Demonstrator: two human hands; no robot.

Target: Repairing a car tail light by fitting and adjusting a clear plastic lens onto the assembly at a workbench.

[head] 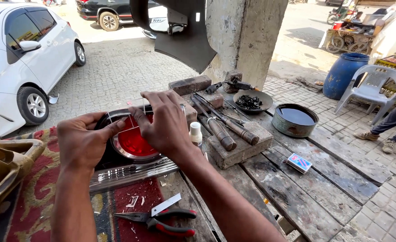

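Red tail lamp (133, 142) lies on patterned cloth (36, 188) at the worktop (296, 188) near edge. Left hand (83, 141) and right hand (162, 123) each pinch a thin clear strip (137, 128) across the lens. Red-handled pliers (162, 219) lie in front, small white bottle (195, 133) just right.

Both forearms are bare right up to the lower edge of the view, with no sleeve, watch or bracelet on them. The left hand (82, 142) and the right hand (162, 122) are ungloved and ringless, their nails cut short.
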